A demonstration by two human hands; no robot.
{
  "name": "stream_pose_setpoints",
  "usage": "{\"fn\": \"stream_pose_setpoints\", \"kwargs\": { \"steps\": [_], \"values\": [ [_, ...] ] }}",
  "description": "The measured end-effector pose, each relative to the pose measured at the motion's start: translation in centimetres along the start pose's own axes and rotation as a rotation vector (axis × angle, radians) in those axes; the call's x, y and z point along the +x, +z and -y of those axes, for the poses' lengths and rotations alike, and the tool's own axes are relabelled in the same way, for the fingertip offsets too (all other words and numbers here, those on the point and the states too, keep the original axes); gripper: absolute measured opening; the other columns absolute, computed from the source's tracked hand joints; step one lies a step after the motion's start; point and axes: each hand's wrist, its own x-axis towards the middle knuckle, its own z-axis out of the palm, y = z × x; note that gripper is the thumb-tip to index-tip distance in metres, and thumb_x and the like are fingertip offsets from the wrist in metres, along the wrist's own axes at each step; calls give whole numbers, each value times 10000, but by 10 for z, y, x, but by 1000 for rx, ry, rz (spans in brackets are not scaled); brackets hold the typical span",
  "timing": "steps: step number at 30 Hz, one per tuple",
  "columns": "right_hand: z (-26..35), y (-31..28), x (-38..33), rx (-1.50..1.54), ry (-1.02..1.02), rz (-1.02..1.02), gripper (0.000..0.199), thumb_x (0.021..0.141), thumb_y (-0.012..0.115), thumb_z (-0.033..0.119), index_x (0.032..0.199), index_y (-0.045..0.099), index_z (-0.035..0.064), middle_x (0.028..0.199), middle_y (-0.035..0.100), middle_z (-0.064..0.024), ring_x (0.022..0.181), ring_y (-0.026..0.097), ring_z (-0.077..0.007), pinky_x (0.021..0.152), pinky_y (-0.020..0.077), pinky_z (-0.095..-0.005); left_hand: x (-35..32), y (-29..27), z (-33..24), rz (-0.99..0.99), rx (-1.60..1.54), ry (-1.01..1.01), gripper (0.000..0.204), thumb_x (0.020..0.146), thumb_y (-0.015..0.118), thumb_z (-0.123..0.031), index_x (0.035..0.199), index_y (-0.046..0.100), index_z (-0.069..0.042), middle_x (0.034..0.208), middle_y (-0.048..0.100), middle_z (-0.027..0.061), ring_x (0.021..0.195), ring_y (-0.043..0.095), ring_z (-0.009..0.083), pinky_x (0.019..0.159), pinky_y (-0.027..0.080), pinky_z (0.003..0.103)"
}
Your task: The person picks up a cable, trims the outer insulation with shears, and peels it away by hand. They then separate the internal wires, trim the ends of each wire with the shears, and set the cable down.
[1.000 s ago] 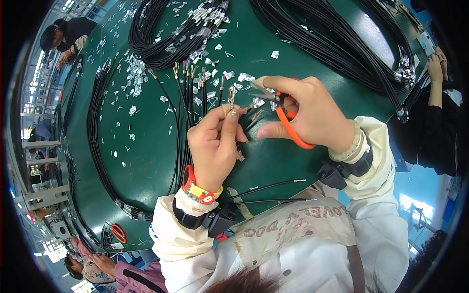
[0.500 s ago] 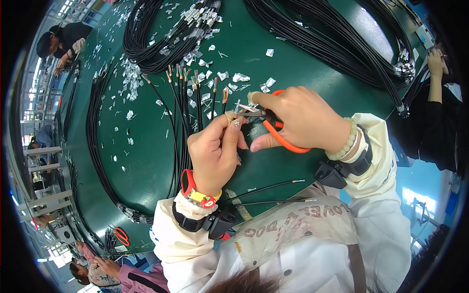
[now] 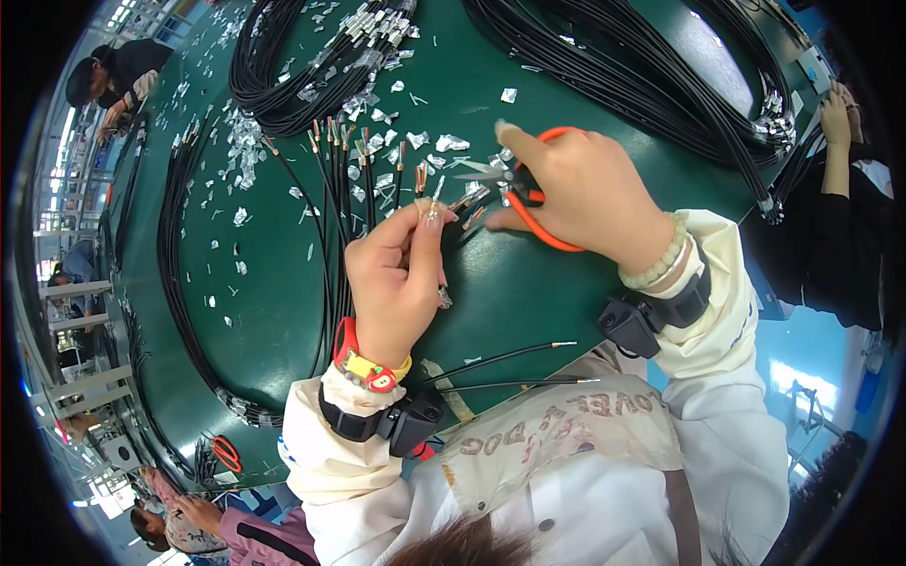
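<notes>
My left hand [image 3: 394,269] pinches a stripped cable end between thumb and fingertips. The silvery tip of the cable end [image 3: 438,189] sticks up past the thumb. My right hand [image 3: 599,193] grips scissors [image 3: 489,174] by their orange handles. The blades are spread and point left, a short way right of and above the cable end. Beside the left fingers lie further cable ends with red and silver wires, partly hidden. A row of black cables [image 3: 330,179] with coloured wire tips lies beyond the left hand.
Foil scraps [image 3: 247,151] litter the green table [image 3: 528,311]. Coiled black cables [image 3: 604,94] lie far right, another coil [image 3: 274,104] far left. Two stripped cables [image 3: 514,358] lie at the near edge. Orange-handled scissors [image 3: 226,453] rest near left. Other people work around the table.
The scissors have drawn away from the cable end, and their blades have opened wider. The cable tip now stands free above my left thumb. My left hand has shifted slightly left.
</notes>
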Motion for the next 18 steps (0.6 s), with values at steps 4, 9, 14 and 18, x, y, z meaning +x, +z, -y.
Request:
{"fn": "stream_pose_setpoints", "kwargs": {
  "steps": [4,9,14,18],
  "values": [
    [5,10,1,-76,-49,-160,623,599,720,390,1089,522,59,544,505,-45,499,513,-220,453,405,-306,1,0,12,19,-70,-73,146,863,494,-67,856,594,39,504,491,-19,404,425,14,352,293,180],
    [11,21,3,-162,-102,-182,604,611,708,372,1101,522,71,527,488,-25,480,500,-189,436,392,-291,-1,-7,17,26,-60,-48,156,869,494,-85,869,596,33,510,488,-24,398,410,9,344,288,178],
    [13,26,4,-162,-118,-183,588,620,697,367,1100,527,74,524,489,-25,470,498,-185,430,386,-296,-4,-10,19,53,-61,-63,184,878,492,-127,917,592,23,529,472,-27,405,378,0,333,285,153],
    [15,19,4,-200,-121,-175,567,623,689,366,1089,534,81,525,494,-27,466,497,-187,429,387,-297,-4,-10,17,50,-52,-75,179,873,501,-124,920,591,23,538,478,-26,416,392,1,335,291,149]
  ]
}}
